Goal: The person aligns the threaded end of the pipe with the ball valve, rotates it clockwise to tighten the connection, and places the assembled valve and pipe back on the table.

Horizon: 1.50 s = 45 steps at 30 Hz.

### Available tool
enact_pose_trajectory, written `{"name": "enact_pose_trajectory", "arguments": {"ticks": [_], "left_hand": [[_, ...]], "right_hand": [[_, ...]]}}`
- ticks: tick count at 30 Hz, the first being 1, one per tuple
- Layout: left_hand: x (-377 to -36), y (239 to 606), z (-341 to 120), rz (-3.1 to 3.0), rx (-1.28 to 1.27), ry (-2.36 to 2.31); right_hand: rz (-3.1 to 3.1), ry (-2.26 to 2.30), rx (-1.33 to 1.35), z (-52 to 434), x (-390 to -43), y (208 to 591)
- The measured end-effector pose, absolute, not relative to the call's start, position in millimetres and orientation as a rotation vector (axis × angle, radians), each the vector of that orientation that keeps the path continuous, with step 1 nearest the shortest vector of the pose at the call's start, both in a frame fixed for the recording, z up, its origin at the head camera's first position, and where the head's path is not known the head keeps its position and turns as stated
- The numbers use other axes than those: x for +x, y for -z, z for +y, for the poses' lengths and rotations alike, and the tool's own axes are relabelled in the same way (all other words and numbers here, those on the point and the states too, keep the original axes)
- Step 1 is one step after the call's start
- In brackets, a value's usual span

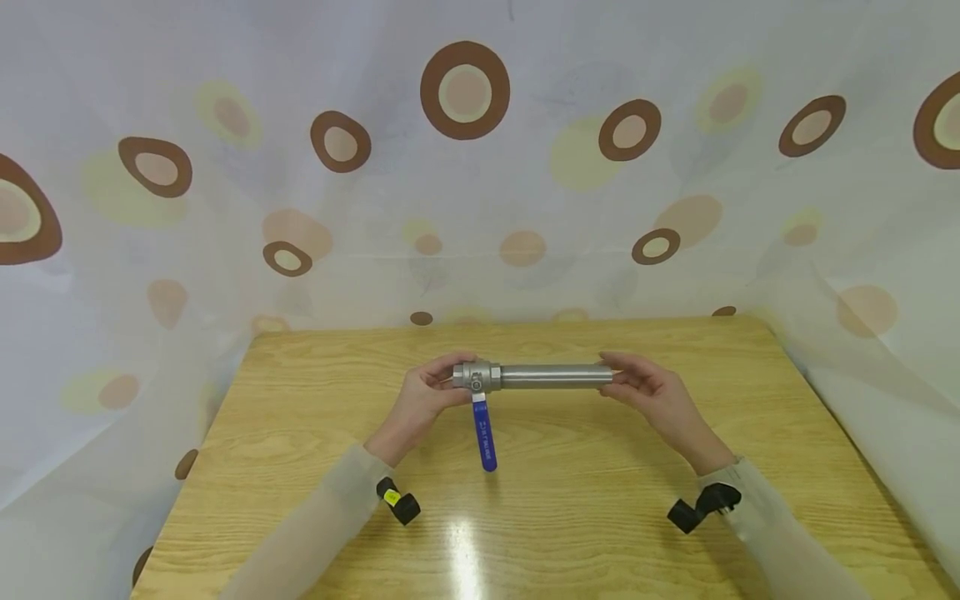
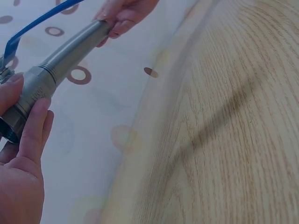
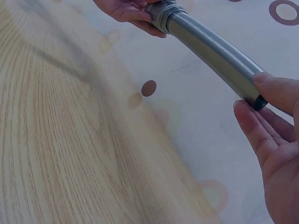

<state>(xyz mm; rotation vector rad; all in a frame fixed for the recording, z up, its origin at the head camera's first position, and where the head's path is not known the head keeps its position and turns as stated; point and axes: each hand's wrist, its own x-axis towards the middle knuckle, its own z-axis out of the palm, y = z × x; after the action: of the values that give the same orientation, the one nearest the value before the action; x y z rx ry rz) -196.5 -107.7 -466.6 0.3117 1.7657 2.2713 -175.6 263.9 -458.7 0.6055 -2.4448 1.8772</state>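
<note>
A metal ball valve (image 1: 477, 377) with a blue lever handle (image 1: 485, 433) is joined to a straight steel pipe (image 1: 555, 377). Fingers and thumb of my left hand (image 1: 429, 402) grip the valve body at its open end. My right hand (image 1: 660, 402) pinches the far end of the pipe between thumb and fingers. The assembly is held level above the table, and in the head view its lever points toward me. In the left wrist view, threads (image 2: 46, 69) show where the pipe meets the valve.
A wood-grain table (image 1: 570, 500) lies beneath the hands. White sheeting with brown and beige circles (image 1: 465, 208) surrounds its back and sides. Each sleeve carries a black wrist camera strap, one at the left (image 1: 397, 500) and one at the right (image 1: 705, 506).
</note>
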Motion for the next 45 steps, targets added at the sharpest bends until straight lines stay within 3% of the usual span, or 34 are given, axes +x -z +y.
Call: {"name": "enact_pose_trajectory", "arguments": {"ticks": [45], "left_hand": [[-200.2,466.8,-102.1,1.781,0.343,-2.252]], "right_hand": [[-2.511,-1.78,0.524,267.9,-174.6,457.1]]}}
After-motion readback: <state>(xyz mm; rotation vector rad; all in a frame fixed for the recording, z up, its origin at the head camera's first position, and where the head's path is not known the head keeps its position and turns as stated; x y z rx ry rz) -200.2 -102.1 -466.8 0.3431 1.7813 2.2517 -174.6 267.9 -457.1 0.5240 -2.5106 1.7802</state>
